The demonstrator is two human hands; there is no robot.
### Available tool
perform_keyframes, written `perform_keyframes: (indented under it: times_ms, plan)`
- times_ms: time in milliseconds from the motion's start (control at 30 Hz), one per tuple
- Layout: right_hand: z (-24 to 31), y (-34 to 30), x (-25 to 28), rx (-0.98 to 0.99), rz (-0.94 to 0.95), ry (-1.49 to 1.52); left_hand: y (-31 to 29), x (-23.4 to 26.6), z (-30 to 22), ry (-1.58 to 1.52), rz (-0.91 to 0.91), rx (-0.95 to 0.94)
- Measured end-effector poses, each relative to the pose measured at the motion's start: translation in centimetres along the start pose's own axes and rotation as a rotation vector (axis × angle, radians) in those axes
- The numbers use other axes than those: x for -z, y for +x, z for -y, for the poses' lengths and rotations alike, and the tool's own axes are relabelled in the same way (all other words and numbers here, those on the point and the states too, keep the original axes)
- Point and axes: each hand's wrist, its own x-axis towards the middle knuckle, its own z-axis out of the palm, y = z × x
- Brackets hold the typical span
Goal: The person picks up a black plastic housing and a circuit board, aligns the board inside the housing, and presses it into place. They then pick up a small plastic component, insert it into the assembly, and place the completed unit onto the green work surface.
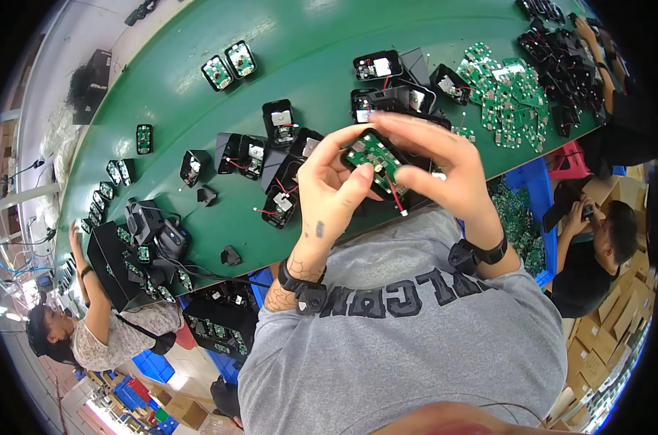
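Close in front of me, over the near edge of the table, a small black plastic housing is held with a green circuit board [372, 156] in its opening. A short red wire [396, 193] with a white plug hangs from the board. My left hand [325, 174] grips the housing from the left, its thumb on the board's face. Around the right side curves my right hand [452, 163], thumb by the wire and fingers reaching over the far edge, slightly blurred. Behind my hands lie several open black housings [278, 119] with wires.
Loose green boards [507, 94] are heaped at the right, beside piled black housings [561, 72]. Two housings with boards [229, 65] lie at the far side of the green table [307, 43]. A blue bin [536, 181] holds boards. Co-workers sit at left [118, 333] and right [594, 246].
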Motion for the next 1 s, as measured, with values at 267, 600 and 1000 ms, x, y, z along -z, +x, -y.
perform_keyframes:
  times_ms: [267, 600, 1000]
  plan:
    - [-0.7, -0.4, -0.5, 0.513, -0.16, -0.393, 0.5, -0.2, -0.6, 0.015, -0.047, 0.003]
    - [-1.3, -0.2, -1.2, 0.351, -0.361, -0.196, 0.4, -1.2, -0.6, 0.029, -0.073, 0.004]
    - [-1.9, 0.0, -2.1, 0.373, -0.346, -0.02, 0.3, -1.0, -0.4, -0.054, 0.022, 0.068]
